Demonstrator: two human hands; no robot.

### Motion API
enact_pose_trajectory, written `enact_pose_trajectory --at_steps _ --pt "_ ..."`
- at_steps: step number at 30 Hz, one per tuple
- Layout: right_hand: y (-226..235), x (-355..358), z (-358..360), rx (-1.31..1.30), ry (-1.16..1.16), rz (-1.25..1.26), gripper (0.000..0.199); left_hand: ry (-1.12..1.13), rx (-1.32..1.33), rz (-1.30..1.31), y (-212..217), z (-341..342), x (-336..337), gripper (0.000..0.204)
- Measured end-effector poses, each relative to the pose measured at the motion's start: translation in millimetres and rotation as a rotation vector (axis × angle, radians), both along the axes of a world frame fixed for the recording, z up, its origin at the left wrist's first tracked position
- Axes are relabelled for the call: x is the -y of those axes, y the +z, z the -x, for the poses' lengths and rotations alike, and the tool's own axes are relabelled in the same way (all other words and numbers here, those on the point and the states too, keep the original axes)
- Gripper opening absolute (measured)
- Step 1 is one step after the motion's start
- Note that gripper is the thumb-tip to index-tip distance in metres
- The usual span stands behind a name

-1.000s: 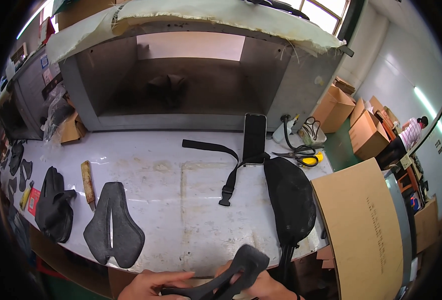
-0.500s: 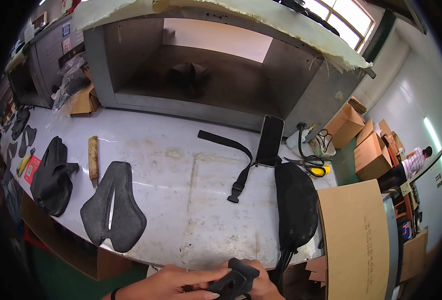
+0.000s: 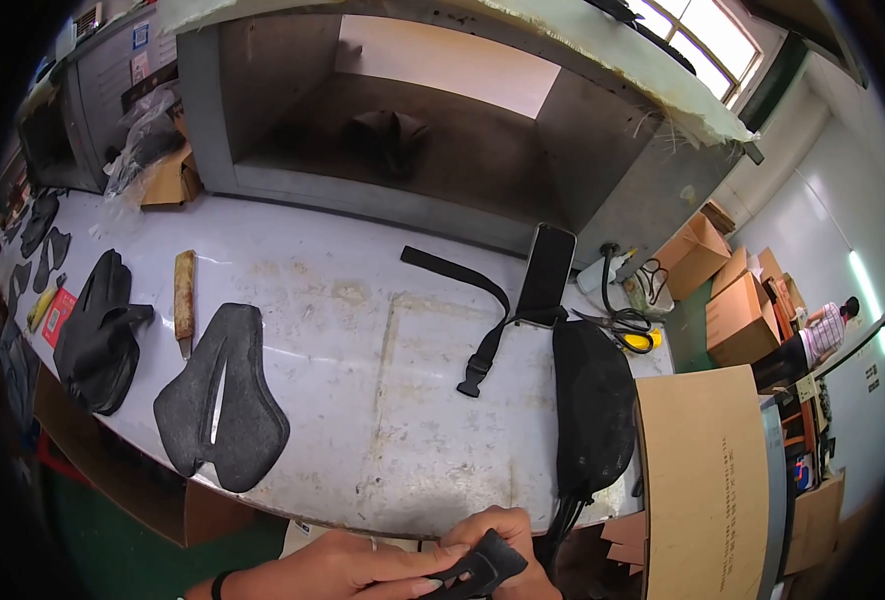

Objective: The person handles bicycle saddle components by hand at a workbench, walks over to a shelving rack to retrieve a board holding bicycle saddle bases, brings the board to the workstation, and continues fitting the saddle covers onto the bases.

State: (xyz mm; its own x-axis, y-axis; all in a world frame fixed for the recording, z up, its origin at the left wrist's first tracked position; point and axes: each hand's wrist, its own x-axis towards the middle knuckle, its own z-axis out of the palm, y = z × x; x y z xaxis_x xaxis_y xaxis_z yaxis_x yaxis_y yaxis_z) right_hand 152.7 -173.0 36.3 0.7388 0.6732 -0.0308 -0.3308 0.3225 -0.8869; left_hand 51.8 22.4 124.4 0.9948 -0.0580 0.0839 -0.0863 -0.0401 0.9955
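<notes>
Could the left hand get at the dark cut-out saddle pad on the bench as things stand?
Probably not at once: the left hand is gripping a dark piece together with the right hand. The saddle pad lies uncovered near the bench edge.

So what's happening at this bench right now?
A person stands at a grey workbench, gripping a small black padded piece with both hands at its near edge: the left hand lies over it and the right hand pinches it from behind. On the bench lie a flat black saddle-shaped pad with a slot, a black pouch with a strap, a phone, scissors with yellow handles and a wooden-handled tool.
</notes>
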Motion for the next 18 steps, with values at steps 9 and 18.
enact_pose_trajectory --at_steps 9,18 --pt "7.1 -8.5 8.5 0.202 -0.110 0.089 0.029 0.120 0.177 -0.133 -17.1 4.8 12.3 0.035" --pt "22.8 1.5 2.5 -0.060 0.161 0.047 0.029 -0.029 0.130 0.079 -24.6 5.7 1.5 0.046"
